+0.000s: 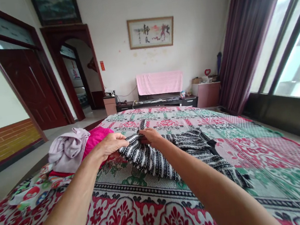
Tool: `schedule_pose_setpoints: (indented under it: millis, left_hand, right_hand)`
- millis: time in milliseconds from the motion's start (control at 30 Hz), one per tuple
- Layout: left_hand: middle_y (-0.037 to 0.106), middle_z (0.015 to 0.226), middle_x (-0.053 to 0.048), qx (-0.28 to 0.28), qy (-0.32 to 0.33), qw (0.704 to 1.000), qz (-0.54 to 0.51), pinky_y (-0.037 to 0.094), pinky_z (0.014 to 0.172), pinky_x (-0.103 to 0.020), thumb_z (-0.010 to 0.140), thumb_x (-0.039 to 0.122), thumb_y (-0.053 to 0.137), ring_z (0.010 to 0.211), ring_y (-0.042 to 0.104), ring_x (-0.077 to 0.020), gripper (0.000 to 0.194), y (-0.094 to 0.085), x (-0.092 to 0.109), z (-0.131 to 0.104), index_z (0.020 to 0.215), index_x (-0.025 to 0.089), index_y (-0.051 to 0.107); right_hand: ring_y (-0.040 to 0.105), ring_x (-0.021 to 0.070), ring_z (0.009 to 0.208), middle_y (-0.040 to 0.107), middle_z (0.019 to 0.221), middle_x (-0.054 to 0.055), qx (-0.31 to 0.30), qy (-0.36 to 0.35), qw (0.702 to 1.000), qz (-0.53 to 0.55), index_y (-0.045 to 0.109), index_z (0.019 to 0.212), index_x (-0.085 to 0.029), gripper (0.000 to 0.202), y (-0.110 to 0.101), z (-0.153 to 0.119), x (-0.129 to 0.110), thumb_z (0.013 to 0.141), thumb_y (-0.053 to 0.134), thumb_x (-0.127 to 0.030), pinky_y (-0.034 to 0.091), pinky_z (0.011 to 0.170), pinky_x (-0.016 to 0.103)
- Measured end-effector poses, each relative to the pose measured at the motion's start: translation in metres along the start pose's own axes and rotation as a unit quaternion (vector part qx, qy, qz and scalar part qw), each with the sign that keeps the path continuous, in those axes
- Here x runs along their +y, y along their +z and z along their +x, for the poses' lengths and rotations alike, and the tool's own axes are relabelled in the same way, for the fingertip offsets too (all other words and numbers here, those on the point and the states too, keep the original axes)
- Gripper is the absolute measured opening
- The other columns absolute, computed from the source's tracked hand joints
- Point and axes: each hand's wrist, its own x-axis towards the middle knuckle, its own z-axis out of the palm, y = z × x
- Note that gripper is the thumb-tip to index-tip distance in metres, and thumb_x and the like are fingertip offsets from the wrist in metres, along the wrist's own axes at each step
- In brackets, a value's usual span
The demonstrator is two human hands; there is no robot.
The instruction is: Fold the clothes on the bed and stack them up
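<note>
Pinching knit [156,163] with left hand [113,143], right hand [151,136]; partly hidden behind right forearm [193,176]. Lying on blanket [117,224]; near magenta cloth [97,137], lilac cloth [68,151].

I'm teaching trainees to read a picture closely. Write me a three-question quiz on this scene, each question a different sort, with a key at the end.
1. Multiple choice: What do the left hand and the right hand both hold?
A) the purple curtain
B) the striped garment
C) the dark red door

2. True or false: In the picture, the pale lilac cloth lies to the left of the striped garment.

3. Fill in the missing word: The draped cloth hanging below the framed picture is ____ in colour.

Key: 1. B; 2. True; 3. pink
</note>
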Motion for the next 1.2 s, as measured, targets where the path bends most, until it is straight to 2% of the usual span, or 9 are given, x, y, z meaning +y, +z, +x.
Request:
schedule_pose_setpoints:
  millis: [267, 500, 600, 700, 767, 900, 1000, 1067, 1200]
  left_hand:
    - [0.066, 0.076, -0.002, -0.071, 0.123, 0.989, -0.034, 0.044, 0.065, -0.025, 0.069, 0.032, 0.066, 0.068, 0.058, -0.0123, 0.039, 0.048, 0.023, -0.009, 0.102, 0.012, 0.065]
    - [0.067, 0.081, -0.004, -0.164, 0.143, 0.976, -0.018, 0.043, 0.061, -0.024, 0.076, 0.039, 0.059, 0.067, 0.056, -0.0114, 0.041, 0.082, 0.027, -0.020, 0.107, 0.014, 0.065]
    - [0.067, 0.081, -0.004, -0.175, 0.138, 0.975, 0.021, 0.043, 0.061, -0.023, 0.077, 0.041, 0.058, 0.068, 0.058, -0.0120, 0.042, 0.092, 0.019, -0.018, 0.108, 0.015, 0.066]
    - [0.068, 0.080, -0.004, -0.141, 0.167, 0.970, 0.104, 0.044, 0.065, -0.024, 0.075, 0.040, 0.060, 0.069, 0.058, -0.0127, 0.040, 0.100, 0.008, -0.013, 0.105, 0.014, 0.068]
    - [0.068, 0.077, -0.003, -0.104, 0.178, 0.964, 0.166, 0.042, 0.064, -0.024, 0.074, 0.040, 0.060, 0.068, 0.058, -0.0132, 0.038, 0.105, 0.003, -0.010, 0.101, 0.015, 0.071]
    - [0.068, 0.071, -0.005, -0.023, 0.141, 0.950, 0.277, 0.039, 0.062, -0.026, 0.075, 0.045, 0.057, 0.066, 0.059, -0.0158, 0.036, 0.109, -0.005, -0.007, 0.090, 0.016, 0.072]
    - [0.068, 0.071, -0.009, -0.031, 0.104, 0.948, 0.298, 0.037, 0.059, -0.026, 0.076, 0.051, 0.053, 0.067, 0.060, -0.0183, 0.041, 0.110, -0.010, -0.006, 0.080, 0.014, 0.070]
    - [0.069, 0.074, -0.009, -0.062, 0.092, 0.957, 0.267, 0.038, 0.059, -0.026, 0.076, 0.053, 0.054, 0.070, 0.062, -0.0196, 0.043, 0.111, -0.013, -0.006, 0.080, 0.014, 0.070]
    - [0.071, 0.082, -0.006, -0.101, 0.085, 0.976, 0.172, 0.044, 0.063, -0.025, 0.069, 0.041, 0.064, 0.077, 0.064, -0.0200, 0.034, 0.119, -0.016, -0.008, 0.090, 0.016, 0.071]
  right_hand:
    - [0.061, 0.0092, 0.058, 0.063, 0.068, 0.000, 0.018, 0.042, 0.999, 0.030, 0.055, 0.079, -0.016, 0.007, -0.067, -0.026, -0.032, 0.085, 0.058, -0.017, 0.056, 0.064, 0.024]
    - [0.061, 0.0100, 0.057, 0.065, 0.066, 0.001, 0.043, 0.051, 0.998, -0.010, 0.055, 0.078, -0.016, 0.006, -0.119, -0.048, -0.014, 0.083, 0.056, -0.017, 0.055, 0.060, 0.024]
    - [0.060, 0.0110, 0.055, 0.064, 0.066, 0.001, 0.092, 0.049, 0.990, -0.100, 0.058, 0.088, -0.015, 0.008, -0.129, -0.051, -0.005, 0.081, 0.056, -0.019, 0.053, 0.057, 0.023]
    - [0.064, 0.0149, 0.064, 0.069, 0.078, 0.002, 0.161, 0.014, 0.948, -0.275, 0.054, 0.118, -0.014, 0.042, -0.135, -0.050, 0.000, 0.077, 0.060, -0.023, 0.052, 0.060, 0.026]
    - [0.067, 0.0191, 0.077, 0.070, 0.088, 0.006, 0.182, -0.021, 0.892, -0.414, 0.050, 0.128, -0.014, 0.056, -0.136, -0.049, 0.000, 0.074, 0.062, -0.022, 0.051, 0.069, 0.029]
    - [0.065, 0.0269, 0.095, 0.071, 0.095, 0.013, 0.142, -0.063, 0.780, -0.606, 0.061, 0.117, -0.011, 0.046, -0.138, -0.050, -0.001, 0.072, 0.062, -0.021, 0.047, 0.082, 0.033]
    - [0.065, 0.0284, 0.095, 0.071, 0.095, 0.015, 0.109, -0.037, 0.761, -0.639, 0.067, 0.108, -0.012, 0.036, -0.140, -0.054, -0.003, 0.073, 0.060, -0.023, 0.047, 0.082, 0.033]
    - [0.065, 0.0279, 0.096, 0.070, 0.098, 0.015, 0.132, -0.033, 0.763, -0.632, 0.065, 0.111, -0.012, 0.039, -0.140, -0.057, -0.006, 0.075, 0.059, -0.024, 0.046, 0.082, 0.032]
    - [0.060, 0.0228, 0.105, 0.062, 0.121, 0.013, 0.158, -0.165, 0.763, -0.605, 0.058, 0.124, -0.016, 0.043, -0.135, -0.059, -0.009, 0.082, 0.052, -0.021, 0.043, 0.090, 0.030]
